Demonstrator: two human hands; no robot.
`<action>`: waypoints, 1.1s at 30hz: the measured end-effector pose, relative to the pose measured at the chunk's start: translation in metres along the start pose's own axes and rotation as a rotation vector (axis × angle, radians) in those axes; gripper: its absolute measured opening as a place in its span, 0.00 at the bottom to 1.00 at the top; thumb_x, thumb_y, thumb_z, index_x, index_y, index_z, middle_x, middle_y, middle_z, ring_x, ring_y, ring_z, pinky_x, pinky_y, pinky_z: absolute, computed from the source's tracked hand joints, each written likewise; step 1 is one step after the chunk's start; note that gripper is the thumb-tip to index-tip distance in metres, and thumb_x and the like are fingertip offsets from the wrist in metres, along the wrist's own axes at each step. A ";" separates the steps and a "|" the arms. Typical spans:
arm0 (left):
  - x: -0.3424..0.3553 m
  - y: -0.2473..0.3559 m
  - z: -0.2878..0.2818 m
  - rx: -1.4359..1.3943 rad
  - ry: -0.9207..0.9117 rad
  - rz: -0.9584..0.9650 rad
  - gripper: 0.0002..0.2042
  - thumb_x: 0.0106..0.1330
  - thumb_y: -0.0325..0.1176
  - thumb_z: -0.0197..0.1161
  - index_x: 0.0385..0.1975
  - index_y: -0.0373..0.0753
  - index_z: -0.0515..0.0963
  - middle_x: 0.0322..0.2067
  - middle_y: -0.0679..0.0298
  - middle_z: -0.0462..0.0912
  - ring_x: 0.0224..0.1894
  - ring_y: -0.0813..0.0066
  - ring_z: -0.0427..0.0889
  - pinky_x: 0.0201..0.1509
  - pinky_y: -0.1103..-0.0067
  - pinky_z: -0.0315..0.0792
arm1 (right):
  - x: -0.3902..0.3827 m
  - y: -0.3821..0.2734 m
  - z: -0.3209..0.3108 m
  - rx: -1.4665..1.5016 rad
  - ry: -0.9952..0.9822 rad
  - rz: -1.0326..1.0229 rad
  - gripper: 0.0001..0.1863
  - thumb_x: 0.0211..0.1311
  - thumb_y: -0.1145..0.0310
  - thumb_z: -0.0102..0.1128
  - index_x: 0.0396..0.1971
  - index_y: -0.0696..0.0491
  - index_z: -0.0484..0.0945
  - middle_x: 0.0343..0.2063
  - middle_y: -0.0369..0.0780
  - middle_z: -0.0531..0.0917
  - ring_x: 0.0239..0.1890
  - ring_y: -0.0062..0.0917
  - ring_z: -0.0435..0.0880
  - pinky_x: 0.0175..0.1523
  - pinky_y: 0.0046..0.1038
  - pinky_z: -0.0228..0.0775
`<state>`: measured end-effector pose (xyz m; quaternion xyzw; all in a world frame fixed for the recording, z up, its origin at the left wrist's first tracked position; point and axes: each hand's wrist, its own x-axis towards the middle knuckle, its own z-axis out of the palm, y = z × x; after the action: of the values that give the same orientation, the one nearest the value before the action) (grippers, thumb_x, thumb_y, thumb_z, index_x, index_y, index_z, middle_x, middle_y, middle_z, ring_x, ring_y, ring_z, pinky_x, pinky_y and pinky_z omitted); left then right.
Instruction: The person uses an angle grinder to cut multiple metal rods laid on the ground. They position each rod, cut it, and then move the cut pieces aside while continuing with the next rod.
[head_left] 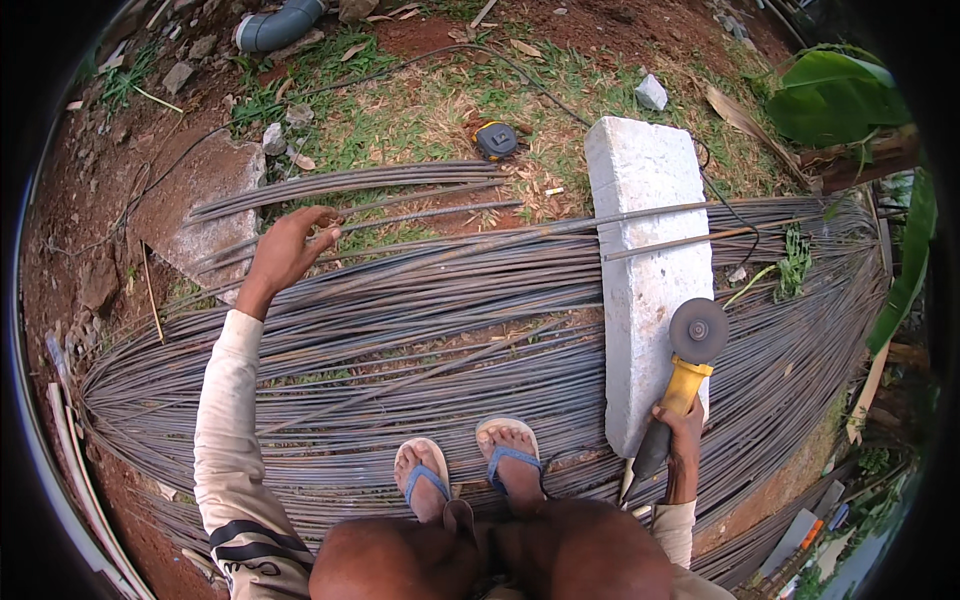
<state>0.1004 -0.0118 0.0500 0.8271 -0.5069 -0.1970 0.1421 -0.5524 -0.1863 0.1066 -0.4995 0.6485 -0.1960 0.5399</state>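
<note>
My right hand is wrapped round the dark handle of a yellow angle grinder. Its grey disc rests over the near half of a long white block; whether the disc spins I cannot tell. My left hand hovers at the left over short cut rebar pieces, its thumb and fingers curved with a gap between them. Two steel bars lie across the block, and the nearer one ends on it. Beneath and around me spreads a wide bundle of long rebar.
My sandalled feet stand on the bundle. Past the short pieces, a tape measure lies on the grass. A black cable curves over the ground. Banana leaves hang at the right, and a grey pipe elbow lies at the far left.
</note>
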 end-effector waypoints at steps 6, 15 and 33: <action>-0.075 0.071 0.040 -0.146 0.052 0.041 0.18 0.81 0.51 0.61 0.47 0.40 0.83 0.35 0.52 0.87 0.37 0.45 0.86 0.40 0.59 0.76 | 0.000 0.006 0.000 -0.010 0.017 0.004 0.30 0.46 0.72 0.76 0.52 0.58 0.76 0.33 0.38 0.84 0.30 0.26 0.85 0.39 0.30 0.81; -0.068 0.037 0.123 -0.143 0.130 0.031 0.16 0.83 0.47 0.57 0.39 0.39 0.77 0.28 0.48 0.81 0.34 0.39 0.81 0.36 0.55 0.70 | 0.001 0.012 0.002 -0.003 -0.014 -0.032 0.29 0.47 0.72 0.75 0.53 0.59 0.77 0.31 0.38 0.84 0.27 0.26 0.85 0.35 0.31 0.82; -0.048 0.033 0.009 -0.177 -0.556 -0.134 0.39 0.83 0.67 0.47 0.16 0.37 0.62 0.15 0.63 0.57 0.22 0.70 0.54 0.29 0.61 0.55 | -0.012 0.008 -0.020 0.067 0.008 -0.039 0.33 0.45 0.73 0.75 0.56 0.59 0.78 0.38 0.35 0.83 0.38 0.21 0.82 0.46 0.27 0.77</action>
<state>0.0511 0.0160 0.0654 0.7575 -0.4514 -0.4684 0.0557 -0.5751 -0.1788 0.1133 -0.4931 0.6338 -0.2300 0.5498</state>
